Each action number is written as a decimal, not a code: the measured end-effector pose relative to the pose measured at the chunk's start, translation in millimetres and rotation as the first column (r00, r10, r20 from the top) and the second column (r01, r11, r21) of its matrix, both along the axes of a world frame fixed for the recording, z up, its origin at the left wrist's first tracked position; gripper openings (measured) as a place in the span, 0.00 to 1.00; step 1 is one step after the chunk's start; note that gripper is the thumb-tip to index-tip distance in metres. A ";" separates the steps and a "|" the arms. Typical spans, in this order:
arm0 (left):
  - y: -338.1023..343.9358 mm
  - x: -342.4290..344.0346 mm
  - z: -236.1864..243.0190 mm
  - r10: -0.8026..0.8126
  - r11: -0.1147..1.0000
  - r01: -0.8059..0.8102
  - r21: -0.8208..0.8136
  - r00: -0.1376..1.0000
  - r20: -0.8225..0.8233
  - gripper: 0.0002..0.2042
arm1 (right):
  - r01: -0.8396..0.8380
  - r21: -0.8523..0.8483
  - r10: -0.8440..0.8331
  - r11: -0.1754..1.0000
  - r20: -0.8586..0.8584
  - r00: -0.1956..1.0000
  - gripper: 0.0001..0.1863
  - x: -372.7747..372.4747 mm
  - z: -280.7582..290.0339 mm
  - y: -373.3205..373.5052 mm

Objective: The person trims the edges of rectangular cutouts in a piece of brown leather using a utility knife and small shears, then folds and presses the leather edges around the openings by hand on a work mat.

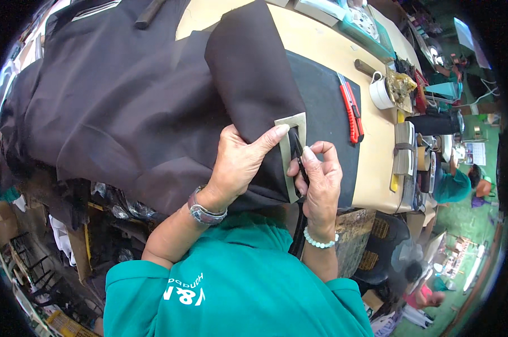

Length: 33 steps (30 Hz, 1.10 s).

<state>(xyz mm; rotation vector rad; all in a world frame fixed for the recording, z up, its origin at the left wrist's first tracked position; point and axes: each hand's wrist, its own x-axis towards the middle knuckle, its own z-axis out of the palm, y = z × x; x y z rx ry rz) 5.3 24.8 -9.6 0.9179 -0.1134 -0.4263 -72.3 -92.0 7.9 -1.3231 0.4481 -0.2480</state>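
Note:
A large dark brown fabric piece point(136, 106) covers much of the table and drapes over its near edge. At its right end sits a pale rectangular frame-shaped strip point(285, 151) around a slit-like opening. My left hand point(237, 163) grips the fabric there, the thumb pressed on the strip's upper part and the other fingers partly hidden by the cloth. My right hand point(323, 182) is closed around a slim dark pointed tool point(299, 150), whose tip reaches into the opening. The tool may be small scissors; its handle is mostly covered by my fingers.
Right of my hands, a red utility knife point(350, 109) lies on the dark cutting mat point(316, 78). Beyond it stand a white mug point(380, 92), a wooden-handled tool point(365, 68) and a teal tray point(372, 36). A hammer-like handle point(148, 16) rests at the far left. Other people work at right.

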 end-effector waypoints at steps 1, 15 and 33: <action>0.3 -0.4 0.5 0.001 1.000 -0.001 -0.002 1.000 -0.003 0.06 | 0.000 0.003 0.000 1.000 0.003 1.000 0.10 0.2 -0.1 0.7; -0.1 2.9 -0.1 0.047 0.999 -0.049 -0.022 0.995 -0.093 0.07 | -0.013 0.033 0.015 0.999 -0.047 0.999 0.09 -11.9 -2.9 -2.9; 3.4 -0.5 8.1 -0.039 0.998 0.037 0.055 0.999 0.031 0.07 | -0.214 0.037 0.216 0.976 -0.068 0.974 0.12 3.1 20.4 -24.0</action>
